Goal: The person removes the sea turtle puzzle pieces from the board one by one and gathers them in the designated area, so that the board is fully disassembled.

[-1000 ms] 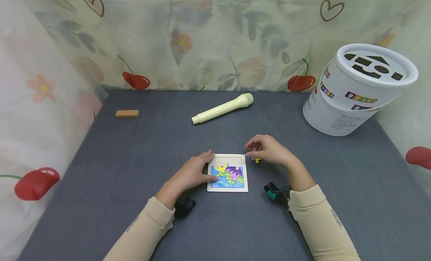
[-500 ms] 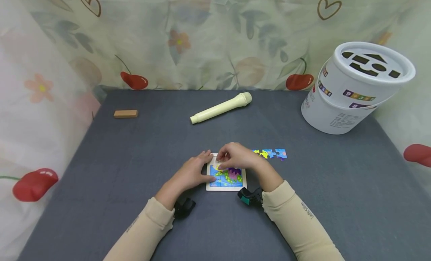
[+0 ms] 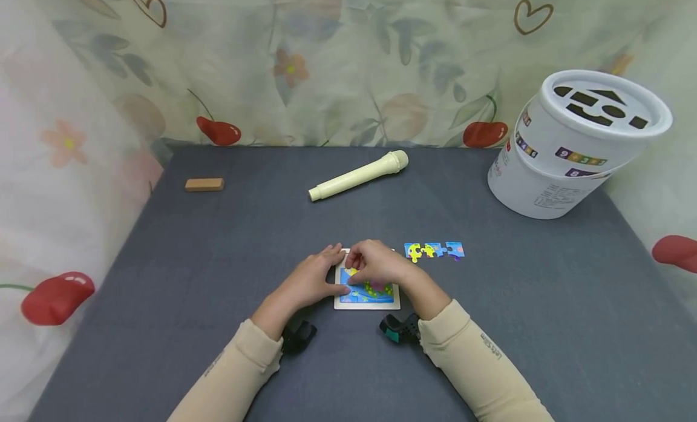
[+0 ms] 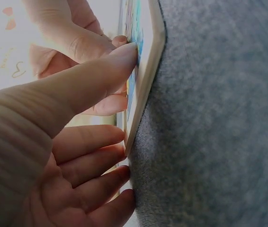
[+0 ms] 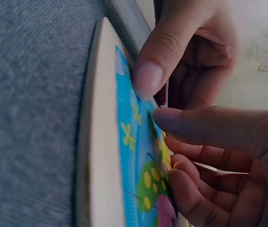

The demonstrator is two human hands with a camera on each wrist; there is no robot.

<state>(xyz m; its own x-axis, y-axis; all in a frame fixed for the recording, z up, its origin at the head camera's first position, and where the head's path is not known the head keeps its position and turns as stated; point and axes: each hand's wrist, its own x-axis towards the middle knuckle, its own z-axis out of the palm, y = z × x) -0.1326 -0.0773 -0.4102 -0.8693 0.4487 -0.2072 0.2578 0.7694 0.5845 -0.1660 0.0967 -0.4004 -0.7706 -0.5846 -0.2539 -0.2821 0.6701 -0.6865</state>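
Note:
A small jigsaw puzzle board [image 3: 367, 306] with a pale frame lies on the table, partly filled with a blue, green and pink picture. My left hand [image 3: 310, 280] steadies its left side: the thumb [image 4: 120, 59] presses on the picture, while fairly straight fingers [image 4: 89, 142] rest along the frame's edge and the table. Over the board's upper left, my right hand [image 3: 376, 263] pinches a puzzle piece [image 5: 154, 132] that looks tilted against the picture; the fingers hide much of it. To the right of the board lie several loose puzzle pieces [image 3: 434, 250] in a row.
A cream toy microphone [image 3: 359, 175] lies behind the board. At the back left is a small wooden block [image 3: 204, 184]. A white bucket [image 3: 566, 161] with shaped holes in its lid stands at the back right. Patterned cloth [image 3: 337, 65] hangs behind the table.
My right hand has moved left from beside the loose pieces onto the board, then slightly down, uncovering the loose pieces. The left hand has stayed at the board's left side.

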